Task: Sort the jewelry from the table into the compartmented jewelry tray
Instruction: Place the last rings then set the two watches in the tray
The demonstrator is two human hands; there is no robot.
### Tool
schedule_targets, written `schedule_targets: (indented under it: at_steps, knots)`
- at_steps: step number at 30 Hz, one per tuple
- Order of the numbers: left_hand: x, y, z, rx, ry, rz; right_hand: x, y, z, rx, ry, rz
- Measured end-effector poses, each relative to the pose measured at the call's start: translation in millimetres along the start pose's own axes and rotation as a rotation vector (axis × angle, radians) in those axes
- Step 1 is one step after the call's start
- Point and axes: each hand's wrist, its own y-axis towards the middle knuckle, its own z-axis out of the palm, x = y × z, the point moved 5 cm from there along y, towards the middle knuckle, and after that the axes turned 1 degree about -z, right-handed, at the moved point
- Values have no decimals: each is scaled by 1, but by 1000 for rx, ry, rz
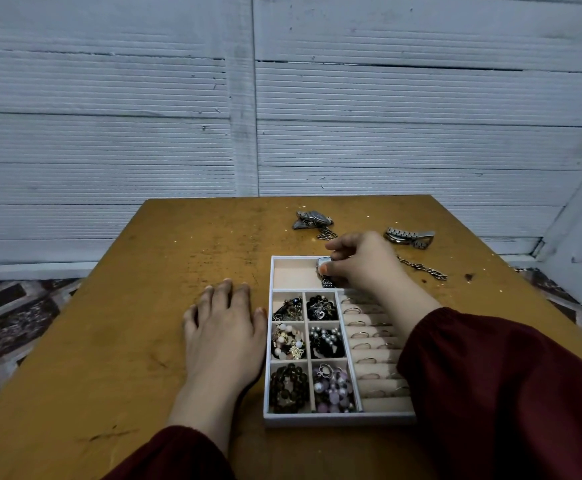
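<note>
A white compartmented jewelry tray (268, 358) lies on the wooden table. Its small left compartments hold bead bracelets (288, 388), pearls and chains. The ring rolls (369, 344) on its right carry several rings. My right hand (362, 261) pinches a silver watch (323, 270) over the long far compartment of the tray. My left hand (225, 327) rests flat on the table, touching the tray's left wall. Beyond the tray lie a silver watch (312, 219), a second watch (409, 238), a small chain (327, 233) and a longer chain (424, 270).
The table (144, 306) ends at a grey plank wall at the back. A patterned rug (16, 313) covers the floor on both sides. My dark red sleeves reach in from the bottom, the right one hiding the tray's near right corner.
</note>
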Motion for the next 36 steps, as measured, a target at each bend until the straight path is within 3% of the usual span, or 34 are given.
schedule_targets:
  at_steps: [18, 36]
  knots:
    - [2, -1, 0, -1, 10, 2, 13, 0, -3, 57, -332, -89]
    - [2, 0, 2, 17, 15, 7, 15, -7, -12, -7, -309, -145]
